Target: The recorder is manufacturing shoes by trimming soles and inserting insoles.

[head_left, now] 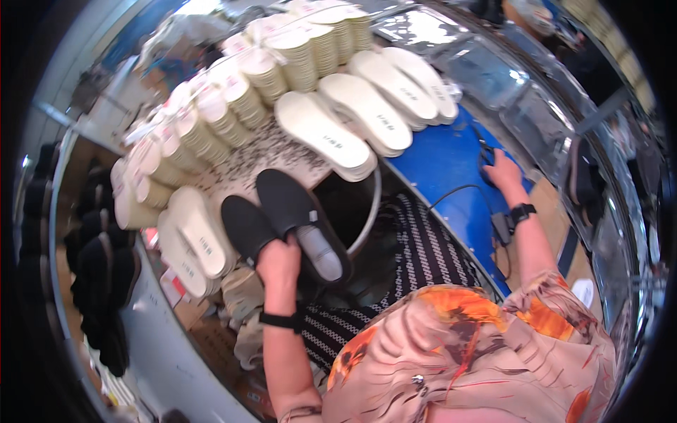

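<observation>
Left hand (278, 262) grips soft black slip-on shoes (282, 215).

From my feed I see a workbench with a blue top (437, 158) running toward the far right, its far edge meeting glossy clear panels (486, 70) that catch bright light. Along the left edge stands a grey shelf (169, 352) with dark items.
</observation>
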A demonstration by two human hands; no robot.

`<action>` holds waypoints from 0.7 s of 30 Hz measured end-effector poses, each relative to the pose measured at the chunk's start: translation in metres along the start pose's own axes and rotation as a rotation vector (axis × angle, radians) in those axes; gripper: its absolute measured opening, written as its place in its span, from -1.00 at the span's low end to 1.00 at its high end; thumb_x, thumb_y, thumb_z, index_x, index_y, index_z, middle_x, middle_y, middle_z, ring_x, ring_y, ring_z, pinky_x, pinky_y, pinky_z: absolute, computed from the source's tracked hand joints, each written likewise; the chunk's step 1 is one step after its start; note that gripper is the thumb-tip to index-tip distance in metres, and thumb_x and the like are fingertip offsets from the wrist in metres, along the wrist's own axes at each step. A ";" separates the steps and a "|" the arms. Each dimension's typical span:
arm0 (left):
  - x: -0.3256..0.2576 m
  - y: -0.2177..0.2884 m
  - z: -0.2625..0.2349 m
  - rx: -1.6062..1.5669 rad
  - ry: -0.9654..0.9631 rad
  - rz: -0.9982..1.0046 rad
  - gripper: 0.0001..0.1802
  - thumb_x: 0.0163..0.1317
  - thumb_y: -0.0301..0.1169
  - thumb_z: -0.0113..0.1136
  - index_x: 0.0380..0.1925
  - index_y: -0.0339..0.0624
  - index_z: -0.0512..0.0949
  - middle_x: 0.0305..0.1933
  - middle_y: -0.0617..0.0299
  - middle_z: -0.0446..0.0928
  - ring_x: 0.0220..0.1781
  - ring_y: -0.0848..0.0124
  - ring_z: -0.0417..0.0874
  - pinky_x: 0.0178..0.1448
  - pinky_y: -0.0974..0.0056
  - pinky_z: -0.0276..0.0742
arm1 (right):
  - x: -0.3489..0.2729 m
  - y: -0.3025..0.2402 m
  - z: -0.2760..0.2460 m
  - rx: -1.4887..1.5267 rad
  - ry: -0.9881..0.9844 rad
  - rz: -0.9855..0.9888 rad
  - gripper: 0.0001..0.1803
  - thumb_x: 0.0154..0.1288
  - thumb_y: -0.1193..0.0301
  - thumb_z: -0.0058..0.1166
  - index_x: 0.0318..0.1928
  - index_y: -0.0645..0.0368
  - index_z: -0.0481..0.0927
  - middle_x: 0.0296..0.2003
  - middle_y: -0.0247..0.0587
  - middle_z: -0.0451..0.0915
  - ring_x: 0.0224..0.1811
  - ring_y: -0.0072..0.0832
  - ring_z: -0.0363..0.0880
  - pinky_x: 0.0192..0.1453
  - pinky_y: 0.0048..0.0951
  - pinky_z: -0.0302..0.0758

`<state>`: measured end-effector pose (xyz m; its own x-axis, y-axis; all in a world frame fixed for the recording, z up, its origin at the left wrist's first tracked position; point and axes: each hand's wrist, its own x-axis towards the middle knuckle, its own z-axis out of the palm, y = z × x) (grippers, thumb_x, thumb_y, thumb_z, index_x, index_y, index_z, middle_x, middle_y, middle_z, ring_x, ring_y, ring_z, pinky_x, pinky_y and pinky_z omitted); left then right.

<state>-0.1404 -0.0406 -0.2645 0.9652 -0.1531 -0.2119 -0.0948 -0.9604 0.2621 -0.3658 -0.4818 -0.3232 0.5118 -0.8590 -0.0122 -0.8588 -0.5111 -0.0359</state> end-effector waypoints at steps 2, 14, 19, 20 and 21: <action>0.003 -0.006 0.009 0.004 0.075 0.009 -0.55 0.16 -0.16 -0.01 -0.36 -0.45 0.52 -0.35 -0.27 0.53 -0.27 -0.14 0.57 -0.10 -0.03 0.46 | 0.012 0.004 0.012 0.080 -0.033 0.025 -0.34 -0.06 0.17 0.16 0.07 0.18 0.35 -0.25 0.11 0.58 -0.15 -0.05 0.55 -0.08 -0.14 0.47; -0.059 -0.070 -0.021 -0.570 0.210 0.486 -0.54 0.05 -0.53 0.12 0.02 -0.36 0.40 0.04 -0.07 0.46 0.11 0.07 0.46 0.15 0.22 0.34 | 0.016 0.068 0.017 1.969 -0.742 0.117 -0.40 0.18 0.41 0.06 0.24 0.16 0.23 -0.18 -0.20 0.55 -0.49 -0.63 0.37 -0.48 -0.67 0.33; -0.070 -0.085 -0.026 -0.730 0.202 0.512 -0.56 0.02 -0.50 0.12 -0.02 -0.30 0.44 -0.02 -0.07 0.51 0.02 0.12 0.54 0.04 0.23 0.46 | 0.001 -0.001 -0.013 2.239 -0.641 -0.130 -0.22 0.15 0.42 0.12 0.33 0.20 0.03 -0.07 -0.19 0.43 -0.45 -0.63 0.33 -0.43 -0.69 0.32; -0.071 -0.088 -0.027 -0.784 0.188 0.538 -0.56 0.01 -0.52 0.14 -0.02 -0.32 0.45 -0.03 -0.04 0.53 0.02 0.19 0.56 0.06 0.25 0.46 | -0.001 -0.018 -0.027 2.295 -0.708 -0.194 -0.15 0.12 0.42 0.14 0.35 0.19 -0.05 -0.15 -0.22 0.42 -0.46 -0.63 0.32 -0.43 -0.69 0.32; -0.072 -0.092 -0.028 -0.784 0.174 0.530 -0.56 0.01 -0.52 0.14 -0.02 -0.32 0.45 -0.03 -0.04 0.53 0.02 0.19 0.56 0.06 0.25 0.46 | -0.007 -0.036 -0.040 2.267 -0.786 -0.379 -0.10 0.09 0.42 0.17 0.36 0.18 -0.08 -0.26 -0.29 0.37 -0.48 -0.63 0.32 -0.44 -0.71 0.31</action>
<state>-0.1943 0.0657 -0.2471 0.8722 -0.4255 0.2414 -0.4005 -0.3377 0.8518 -0.3399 -0.4584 -0.2823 0.9378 -0.3424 0.0577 0.2900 0.6810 -0.6724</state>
